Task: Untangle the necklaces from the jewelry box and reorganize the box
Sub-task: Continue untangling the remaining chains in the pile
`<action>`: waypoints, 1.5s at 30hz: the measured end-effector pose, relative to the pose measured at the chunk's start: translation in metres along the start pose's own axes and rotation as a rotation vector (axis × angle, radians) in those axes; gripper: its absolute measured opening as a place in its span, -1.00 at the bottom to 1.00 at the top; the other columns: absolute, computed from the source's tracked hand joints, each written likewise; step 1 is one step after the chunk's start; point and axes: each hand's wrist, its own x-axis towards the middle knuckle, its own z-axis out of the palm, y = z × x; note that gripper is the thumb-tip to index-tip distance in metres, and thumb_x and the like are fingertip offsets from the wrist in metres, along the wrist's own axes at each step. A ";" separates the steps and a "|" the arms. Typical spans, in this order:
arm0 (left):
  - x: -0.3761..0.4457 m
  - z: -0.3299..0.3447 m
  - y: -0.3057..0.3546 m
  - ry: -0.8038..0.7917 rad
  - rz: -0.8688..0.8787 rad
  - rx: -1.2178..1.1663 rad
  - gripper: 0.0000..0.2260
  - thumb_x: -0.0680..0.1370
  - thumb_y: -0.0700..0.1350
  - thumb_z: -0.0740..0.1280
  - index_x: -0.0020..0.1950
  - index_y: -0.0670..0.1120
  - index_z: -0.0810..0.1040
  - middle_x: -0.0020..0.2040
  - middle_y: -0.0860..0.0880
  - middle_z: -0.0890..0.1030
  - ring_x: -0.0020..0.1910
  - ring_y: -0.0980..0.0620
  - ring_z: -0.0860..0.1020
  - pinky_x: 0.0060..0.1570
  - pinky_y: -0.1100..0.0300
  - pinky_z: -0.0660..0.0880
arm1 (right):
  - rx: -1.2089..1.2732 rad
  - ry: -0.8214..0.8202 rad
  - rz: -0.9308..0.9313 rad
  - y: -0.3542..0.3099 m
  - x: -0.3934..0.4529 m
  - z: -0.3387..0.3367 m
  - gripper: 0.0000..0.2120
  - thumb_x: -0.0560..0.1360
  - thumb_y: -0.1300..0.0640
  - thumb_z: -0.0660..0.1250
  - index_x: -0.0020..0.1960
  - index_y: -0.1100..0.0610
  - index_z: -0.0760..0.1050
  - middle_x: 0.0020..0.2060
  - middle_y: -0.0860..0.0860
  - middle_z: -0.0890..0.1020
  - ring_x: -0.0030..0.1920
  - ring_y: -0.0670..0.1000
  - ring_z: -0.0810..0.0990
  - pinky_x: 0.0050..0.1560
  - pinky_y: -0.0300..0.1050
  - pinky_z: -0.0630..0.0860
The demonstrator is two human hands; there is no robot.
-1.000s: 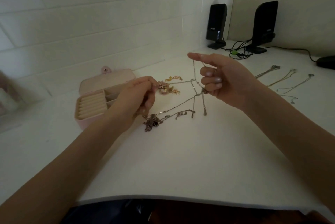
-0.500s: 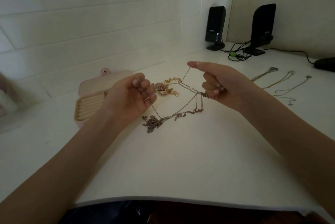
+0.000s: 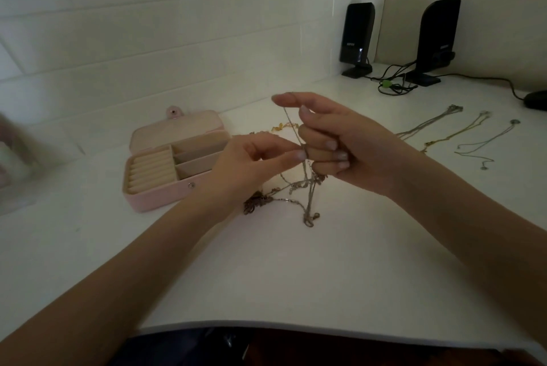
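Right hand [image 3: 340, 143]: I hold it raised over the counter [image 3: 281, 276]; one chain loops over the straight forefinger, and the other fingers [image 3: 328, 145] are curled in, clamping strands against the palm. I judge this keeps the chain taut and lifts the knot off the surface so I can see how it runs.
Left hand [image 3: 251, 161]: it sits just left of the right hand, with thumb and forefinger pressed together on a strand at the point where the chain passes the right knuckles. My read is that I am picking a single loop free.
Tangled necklaces [image 3: 296, 191]: they hang from both hands, and the lower loops and a dark clump lie on the counter directly beneath.
Jewelry box [image 3: 165, 164]: it is open on the left and well apart from the knot. The compartments I can see look empty, ready for refilling.
Sorted chains [image 3: 461, 134]: three lie side by side at far right, apart from one another, which I take as already freed.
Hard to see: the knot's core is behind my fingers, so I cannot tell how many chains remain in it. A gold piece beyond the hands is mostly hidden. The left edge is blurred.
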 end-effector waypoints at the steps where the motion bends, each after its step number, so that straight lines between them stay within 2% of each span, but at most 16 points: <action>1: 0.001 -0.002 -0.002 0.019 0.022 0.010 -0.79 0.33 0.02 0.47 -0.14 -0.07 0.68 -0.27 -0.09 0.59 -0.27 0.07 0.44 -0.22 0.26 0.35 | 0.005 0.021 -0.014 -0.001 0.000 -0.001 -0.72 0.64 0.18 0.09 0.18 0.03 0.54 -0.50 -0.04 0.23 -0.54 -0.13 0.14 -0.57 -0.32 0.13; 6: 0.000 -0.004 -0.002 0.084 0.003 -0.033 -0.96 0.43 -0.07 0.44 -0.20 -0.02 0.65 -0.11 0.02 0.68 -0.04 0.12 0.58 0.08 0.18 0.44 | 0.061 0.081 -0.044 -0.009 -0.001 -0.006 -0.77 0.57 0.21 0.16 0.06 0.08 0.57 -0.48 -0.05 0.27 -0.49 -0.11 0.21 -0.50 -0.29 0.19; 10: 0.000 -0.006 0.003 0.130 -0.065 -0.109 -0.72 0.56 -0.21 0.28 -0.33 0.02 0.55 -0.06 0.08 0.66 0.07 0.10 0.57 0.22 -0.01 0.43 | 0.135 0.131 -0.061 -0.015 -0.003 -0.011 -0.80 0.42 0.21 0.17 -0.20 0.11 0.57 -0.49 -0.04 0.28 -0.49 -0.09 0.21 -0.49 -0.25 0.17; 13: 0.000 -0.007 0.004 0.128 -0.079 -0.087 -0.71 0.58 -0.22 0.23 -0.32 -0.03 0.52 0.00 0.00 0.67 0.10 0.09 0.58 0.16 0.01 0.49 | 0.185 0.210 -0.065 -0.017 -0.003 -0.018 -0.77 0.42 0.22 0.05 -0.34 0.11 0.41 -0.44 -0.03 0.29 -0.45 -0.07 0.22 -0.47 -0.25 0.20; 15: -0.002 -0.010 -0.001 0.179 0.028 0.135 -0.73 0.59 -0.15 0.24 -0.30 0.03 0.51 -0.08 0.09 0.67 0.01 0.16 0.59 0.11 -0.01 0.52 | 0.190 0.254 -0.069 -0.019 -0.003 -0.023 -0.82 0.35 0.21 0.06 -0.39 0.11 0.35 -0.42 -0.02 0.29 -0.44 -0.06 0.22 -0.44 -0.23 0.21; 17: -0.004 -0.010 -0.004 0.239 0.137 0.334 -0.80 0.60 -0.07 0.23 -0.23 0.02 0.48 -0.17 0.18 0.65 -0.14 0.20 0.61 -0.10 -0.03 0.57 | 0.127 0.284 -0.073 -0.020 -0.003 -0.027 -0.85 0.32 0.19 0.07 -0.41 0.12 0.33 -0.45 -0.01 0.26 -0.44 -0.04 0.16 -0.43 -0.22 0.18; 19: -0.004 -0.010 -0.005 0.315 0.167 0.326 -0.81 0.60 -0.09 0.22 -0.21 -0.02 0.46 -0.23 0.15 0.64 -0.29 0.19 0.61 -0.30 0.05 0.51 | 0.014 0.307 -0.052 -0.020 -0.002 -0.028 -0.78 0.41 0.18 0.04 -0.40 0.11 0.29 -0.47 -0.01 0.16 -0.42 -0.02 0.05 -0.43 -0.19 0.10; 21: -0.002 -0.010 -0.003 0.359 0.159 0.298 -0.80 0.61 -0.13 0.21 -0.22 -0.01 0.45 -0.26 0.14 0.64 -0.31 0.23 0.55 -0.28 0.17 0.46 | -0.130 0.307 -0.006 -0.018 0.000 -0.028 -0.69 0.52 0.12 0.08 -0.40 0.09 0.25 -0.48 -0.02 0.09 -0.41 -0.01 -0.02 -0.42 -0.16 0.03; 23: 0.001 -0.010 0.000 0.331 0.089 0.126 -0.78 0.63 -0.18 0.18 -0.21 -0.03 0.44 -0.28 0.16 0.64 -0.26 0.25 0.54 -0.24 0.25 0.48 | -0.310 0.283 0.049 -0.014 0.002 -0.024 -0.64 0.56 0.05 0.19 -0.39 0.06 0.24 -0.51 -0.05 0.11 -0.44 -0.02 -0.01 -0.43 -0.16 0.05; 27: 0.011 -0.012 0.002 0.247 -0.171 -0.589 -0.74 0.64 -0.23 0.13 -0.22 -0.13 0.45 -0.38 0.03 0.58 -0.30 0.11 0.58 -0.08 0.24 0.58 | -0.529 0.213 0.089 -0.007 0.002 -0.019 -0.60 0.50 0.04 0.34 -0.37 0.05 0.19 -0.54 -0.07 0.19 -0.51 -0.06 0.11 -0.48 -0.25 0.29; 29: 0.015 -0.013 0.001 0.225 -0.259 -0.826 -0.74 0.63 -0.21 0.13 -0.24 -0.14 0.45 -0.42 0.00 0.50 -0.40 0.10 0.53 -0.13 0.23 0.60 | -0.511 0.185 0.083 -0.005 0.002 -0.019 -0.56 0.49 0.09 0.37 -0.38 0.05 0.15 -0.56 -0.08 0.20 -0.53 -0.06 0.14 -0.44 -0.24 0.36; 31: 0.017 -0.015 -0.001 0.210 -0.316 -0.957 -0.77 0.63 -0.20 0.13 -0.21 -0.14 0.45 -0.45 0.01 0.43 -0.47 0.11 0.46 -0.25 0.25 0.58 | -0.482 0.180 0.060 -0.005 0.001 -0.019 -0.55 0.50 0.14 0.37 -0.39 0.07 0.14 -0.56 -0.06 0.20 -0.54 -0.06 0.16 -0.41 -0.23 0.41; 35: 0.016 -0.020 -0.001 0.084 -0.345 -1.083 -0.81 0.57 -0.21 0.14 -0.01 -0.17 0.55 -0.50 0.05 0.28 -0.52 0.14 0.31 -0.41 0.30 0.46 | -0.385 0.233 0.010 -0.006 0.001 -0.020 -0.56 0.54 0.14 0.33 -0.39 0.08 0.15 -0.51 -0.01 0.20 -0.52 -0.04 0.16 -0.41 -0.23 0.43; 39: 0.013 -0.025 0.000 -0.024 -0.338 -1.091 -0.66 0.50 -0.15 0.19 0.26 -0.16 0.46 -0.52 0.07 0.22 -0.57 0.15 0.21 -0.50 0.32 0.29 | -0.410 0.389 0.009 -0.004 0.003 -0.024 -0.59 0.55 0.10 0.32 -0.36 0.07 0.18 -0.51 0.00 0.20 -0.52 -0.04 0.14 -0.49 -0.25 0.37; 42: 0.010 -0.023 0.005 0.028 -0.311 -0.910 -0.63 0.52 -0.10 0.25 0.34 -0.01 0.43 -0.46 0.06 0.28 -0.55 0.15 0.21 -0.50 0.31 0.27 | -0.464 0.441 0.028 -0.003 0.003 -0.026 -0.60 0.56 0.05 0.31 -0.38 0.08 0.23 -0.52 -0.03 0.18 -0.53 -0.06 0.12 -0.54 -0.27 0.25; 45: 0.010 -0.018 0.008 0.129 -0.261 -0.831 -0.64 0.59 -0.10 0.24 0.38 0.09 0.38 -0.37 0.01 0.42 -0.53 0.12 0.30 -0.51 0.29 0.35 | -0.508 0.415 0.029 -0.004 0.003 -0.022 -0.67 0.55 0.01 0.31 -0.34 0.13 0.43 -0.52 -0.01 0.16 -0.54 -0.07 0.10 -0.55 -0.27 0.17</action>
